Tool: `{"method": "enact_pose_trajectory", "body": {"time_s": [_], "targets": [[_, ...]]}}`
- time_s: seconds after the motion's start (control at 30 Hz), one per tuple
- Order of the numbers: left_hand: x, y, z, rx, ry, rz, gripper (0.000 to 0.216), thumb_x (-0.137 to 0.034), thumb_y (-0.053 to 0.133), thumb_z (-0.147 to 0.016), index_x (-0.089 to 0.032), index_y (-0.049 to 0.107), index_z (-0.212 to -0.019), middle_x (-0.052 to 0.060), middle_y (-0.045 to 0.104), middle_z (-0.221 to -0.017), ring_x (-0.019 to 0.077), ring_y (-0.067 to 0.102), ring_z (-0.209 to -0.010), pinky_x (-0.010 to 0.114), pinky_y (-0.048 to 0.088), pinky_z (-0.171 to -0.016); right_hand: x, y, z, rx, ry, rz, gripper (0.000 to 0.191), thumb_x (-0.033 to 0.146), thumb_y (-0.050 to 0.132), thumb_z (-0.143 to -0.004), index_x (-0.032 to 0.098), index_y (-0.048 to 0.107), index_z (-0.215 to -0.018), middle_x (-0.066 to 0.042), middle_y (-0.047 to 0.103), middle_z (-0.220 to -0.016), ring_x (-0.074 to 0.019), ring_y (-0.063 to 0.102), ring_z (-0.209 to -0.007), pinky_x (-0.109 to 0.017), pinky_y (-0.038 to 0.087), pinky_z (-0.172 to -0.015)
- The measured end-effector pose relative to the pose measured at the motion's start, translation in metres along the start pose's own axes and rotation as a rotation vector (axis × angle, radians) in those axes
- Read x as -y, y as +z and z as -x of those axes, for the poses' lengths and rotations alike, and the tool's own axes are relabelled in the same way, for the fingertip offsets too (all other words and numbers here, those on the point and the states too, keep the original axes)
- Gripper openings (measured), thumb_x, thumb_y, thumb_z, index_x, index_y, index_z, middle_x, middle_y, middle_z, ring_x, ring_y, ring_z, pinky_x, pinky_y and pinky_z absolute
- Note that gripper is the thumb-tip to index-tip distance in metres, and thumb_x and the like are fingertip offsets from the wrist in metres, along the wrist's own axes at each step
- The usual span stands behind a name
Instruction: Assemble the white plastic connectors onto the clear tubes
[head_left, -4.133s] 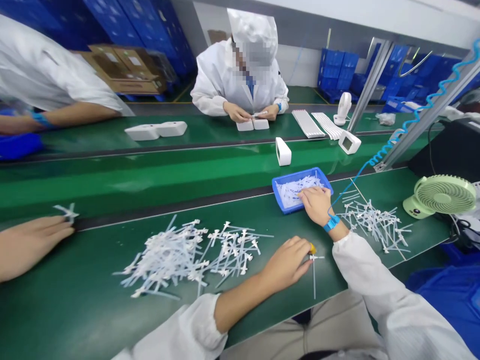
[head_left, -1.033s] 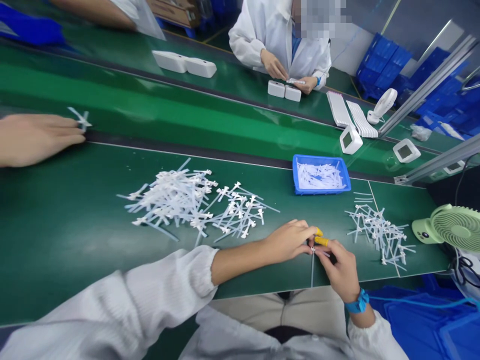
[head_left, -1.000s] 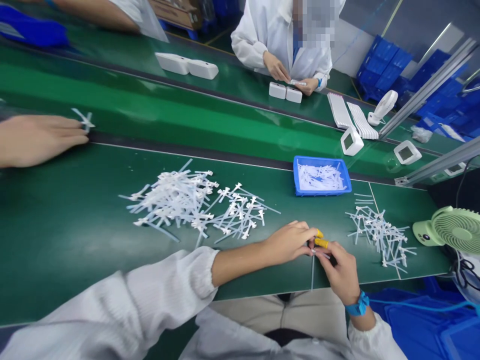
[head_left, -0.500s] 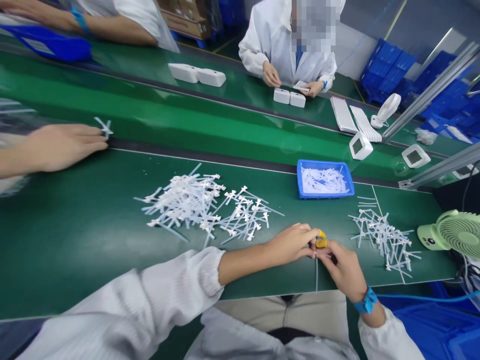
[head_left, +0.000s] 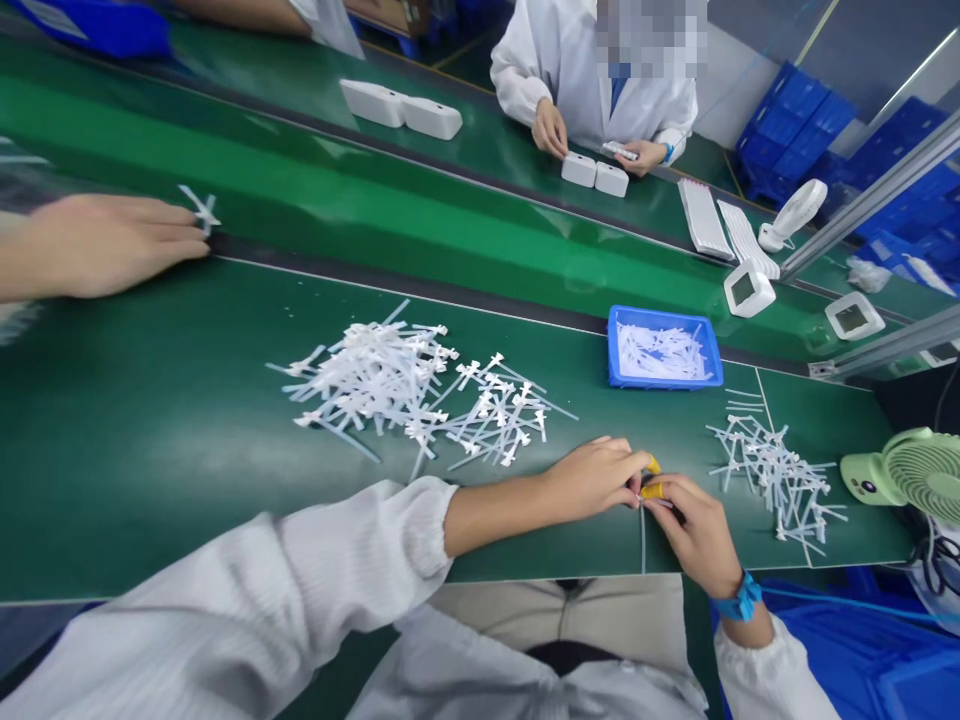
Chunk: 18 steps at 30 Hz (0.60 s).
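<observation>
My left hand (head_left: 596,475) and my right hand (head_left: 694,530) meet at the near edge of the green table (head_left: 150,470). Both pinch the head of one thin white plastic strip (head_left: 643,535), whose tail hangs toward me. Yellow finger cots cover the fingertips at the pinch. A large heap of the same white strips (head_left: 409,400) lies to the left of my hands. A smaller heap (head_left: 776,475) lies to the right. A blue tray (head_left: 664,347) with more white strips sits beyond my hands.
A green desk fan (head_left: 904,470) stands at the right edge. Another person's hand (head_left: 105,245) rests at the far left by the conveyor belt (head_left: 337,215). Across it a white-coated person handles small white boxes (head_left: 596,175). White devices (head_left: 748,290) stand near a metal frame post.
My right hand left the blue tray and joined my left hand at the strip. Over the last second the hands stayed pinched together; the view shifted a little.
</observation>
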<state>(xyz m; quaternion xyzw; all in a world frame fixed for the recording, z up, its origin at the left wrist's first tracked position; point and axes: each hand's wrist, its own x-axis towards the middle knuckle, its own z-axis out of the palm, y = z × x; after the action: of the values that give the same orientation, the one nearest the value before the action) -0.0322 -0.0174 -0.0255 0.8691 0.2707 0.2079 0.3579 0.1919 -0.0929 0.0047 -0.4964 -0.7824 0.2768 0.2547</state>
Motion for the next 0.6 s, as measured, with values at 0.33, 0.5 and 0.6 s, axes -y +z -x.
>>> {"method": "enact_pose_trajectory", "body": {"time_s": [0.33,0.5,0.6], "targets": [[-0.004,-0.003,0.002,-0.020,0.015,0.017,0.029,-0.026,0.085,-0.096,-0.022,0.060,-0.108,-0.001,0.080,-0.099,0.0253,0.068,-0.103,0.034,0.041,-0.088,0.004,-0.008,-0.011,0.150,-0.029,0.151,0.019,0.020,0.055,-0.111,0.024,0.067,-0.097,-0.007,0.074,-0.102,-0.0249,0.071,-0.096,-0.035,0.055,-0.085],[-0.001,-0.002,-0.002,-0.004,0.010,0.008,0.029,-0.025,0.086,-0.095,-0.022,0.059,-0.105,-0.001,0.081,-0.099,0.0257,0.069,-0.102,0.035,0.041,-0.085,0.010,-0.012,-0.014,0.175,-0.013,0.191,0.012,0.018,0.060,-0.108,0.024,0.061,-0.097,-0.004,0.068,-0.096,-0.0224,0.067,-0.082,-0.032,0.053,-0.074],[-0.001,-0.001,-0.004,0.000,0.016,0.012,0.031,-0.023,0.086,-0.095,-0.022,0.059,-0.109,-0.002,0.081,-0.098,0.0260,0.069,-0.103,0.035,0.041,-0.086,0.010,-0.015,-0.012,0.165,-0.016,0.208,0.008,0.020,0.060,-0.108,0.024,0.061,-0.102,-0.006,0.069,-0.101,-0.0233,0.068,-0.087,-0.033,0.054,-0.076]]}}
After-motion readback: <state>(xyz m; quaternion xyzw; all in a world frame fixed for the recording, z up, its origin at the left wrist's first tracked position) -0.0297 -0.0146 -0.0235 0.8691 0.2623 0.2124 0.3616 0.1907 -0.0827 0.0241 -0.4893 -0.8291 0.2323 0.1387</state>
